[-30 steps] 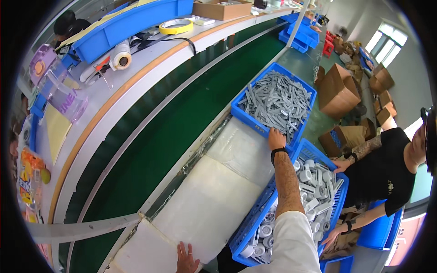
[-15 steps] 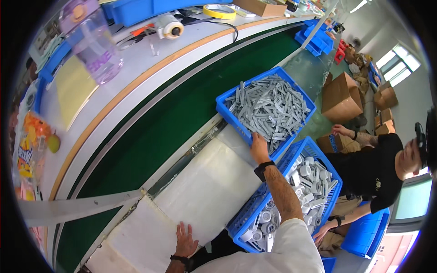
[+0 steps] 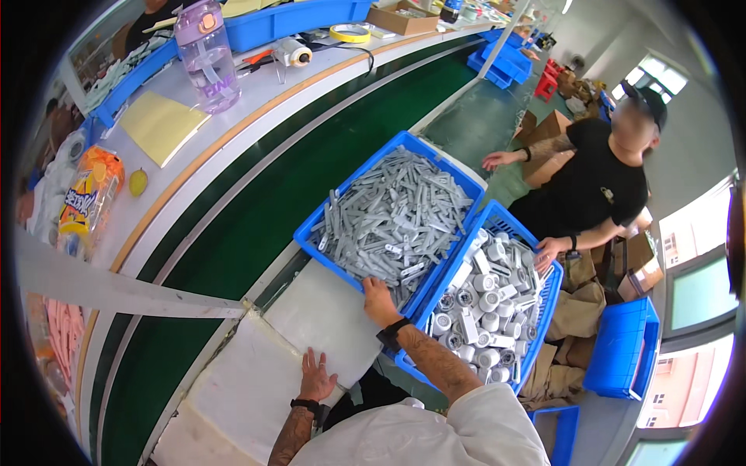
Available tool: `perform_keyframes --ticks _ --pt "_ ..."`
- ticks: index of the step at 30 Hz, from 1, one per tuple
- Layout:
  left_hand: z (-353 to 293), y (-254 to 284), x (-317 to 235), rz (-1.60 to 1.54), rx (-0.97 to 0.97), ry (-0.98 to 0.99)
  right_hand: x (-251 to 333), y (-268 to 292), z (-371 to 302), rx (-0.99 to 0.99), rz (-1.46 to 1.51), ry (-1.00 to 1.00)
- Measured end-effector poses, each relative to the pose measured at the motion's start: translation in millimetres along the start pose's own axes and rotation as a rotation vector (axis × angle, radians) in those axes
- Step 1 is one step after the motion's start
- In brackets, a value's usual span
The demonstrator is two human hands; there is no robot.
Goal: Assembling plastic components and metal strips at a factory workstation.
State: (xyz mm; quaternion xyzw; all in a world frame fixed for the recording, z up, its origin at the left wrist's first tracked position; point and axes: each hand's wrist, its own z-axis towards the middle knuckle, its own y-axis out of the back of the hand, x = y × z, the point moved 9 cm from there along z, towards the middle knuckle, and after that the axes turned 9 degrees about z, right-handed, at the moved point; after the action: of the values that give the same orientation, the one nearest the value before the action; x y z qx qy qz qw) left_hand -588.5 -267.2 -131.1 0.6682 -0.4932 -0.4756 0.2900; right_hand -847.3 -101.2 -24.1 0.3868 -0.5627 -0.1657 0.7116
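A blue plastic crate (image 3: pixel 312 250) full of flat grey plastic strips (image 3: pixel 388 210) stands across the far end of the white-covered work surface (image 3: pixel 241 373). My right hand (image 3: pixel 381 301) has its fingers hooked over the crate's near rim, fingertips on the inside. My left hand (image 3: pixel 317 379) lies flat on the white cover with fingers spread, holding nothing. Right of that crate is a blue slatted basket (image 3: pixel 553 299) heaped with white plastic parts (image 3: pixel 488 303), some round and some long. A co-worker's hand (image 3: pixel 550 250) touches the basket's far right rim.
A co-worker (image 3: pixel 598 175) in black stands beyond the basket. Left runs a green conveyor belt (image 3: pixel 225 256), crossed by a grey metal bar (image 3: pixel 155 289). A bench behind it holds a bottle (image 3: pixel 208 66) and a tape roll (image 3: pixel 350 33). Blue bins (image 3: pixel 614 349) stand at right.
The crate of grey strips has come nearer along the work surface, my right hand still on its rim. My left hand stays flat. The co-worker leans less low, and my view has shifted.
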Motion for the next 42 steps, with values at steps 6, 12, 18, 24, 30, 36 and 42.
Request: perform_keyframes --ticks 6,12,18,24,30,36,42 --pt "-9 46 18 -0.311 -0.231 0.04 39 -24 -53 0.089 -0.012 -0.002" --pt "24 60 19 -0.862 -0.23 0.191 54 -36 -80 0.08 0.023 0.003" --pt "51 43 -7 -1.111 -0.053 0.183 73 -41 -95 0.061 -0.013 0.07" --pt "42 56 -28 -1.275 -0.06 0.121 83 -55 -109 0.073 0.02 0.129" --pt "20 63 -12 -0.917 -0.076 0.15 64 -50 -118 0.166 -0.003 0.078" --pt "-93 26 104 -0.724 -0.357 0.432 143 48 -24 -0.001 -0.107 0.292" --pt "-148 -17 96 -0.173 -0.409 0.345 58 32 28 0.206 -0.371 0.193"
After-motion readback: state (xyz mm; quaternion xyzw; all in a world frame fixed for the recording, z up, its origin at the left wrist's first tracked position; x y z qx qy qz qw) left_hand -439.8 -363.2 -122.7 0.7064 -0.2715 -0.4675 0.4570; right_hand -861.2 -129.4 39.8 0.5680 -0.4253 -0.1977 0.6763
